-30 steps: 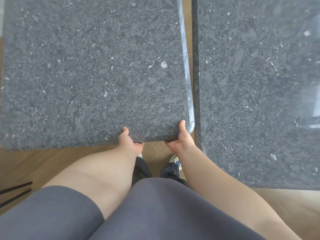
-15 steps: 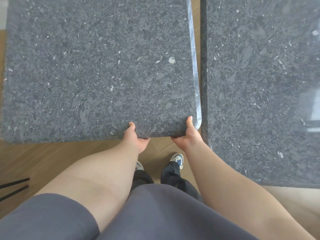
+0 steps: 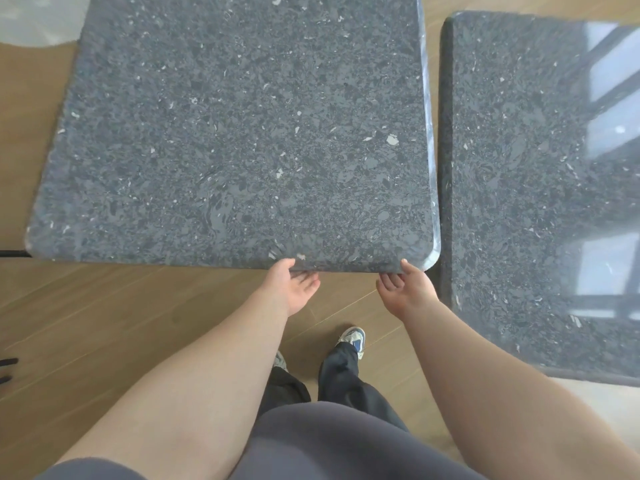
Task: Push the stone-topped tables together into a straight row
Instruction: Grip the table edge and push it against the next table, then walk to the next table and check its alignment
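Both hands, left [image 3: 294, 289] and right [image 3: 405, 289], loosely open at left worktop's [image 3: 242, 133] near edge, narrow gap to right worktop [image 3: 519, 168]

Under you lay a wooden plank floor [image 3: 104, 323]; your sneaker [image 3: 353, 338] poked out from dark trousers [image 3: 346, 382]; a pale rug [image 3: 38, 22] sat at the far left corner; black objects [image 3: 7, 368], too cropped to identify, touched the left edge

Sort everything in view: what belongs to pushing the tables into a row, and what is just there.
Part of the job:
left stone-topped table
right stone-topped table
left hand, at the near edge
right hand, at the near edge

Just there:
wooden floor
sneaker
black object at the left border
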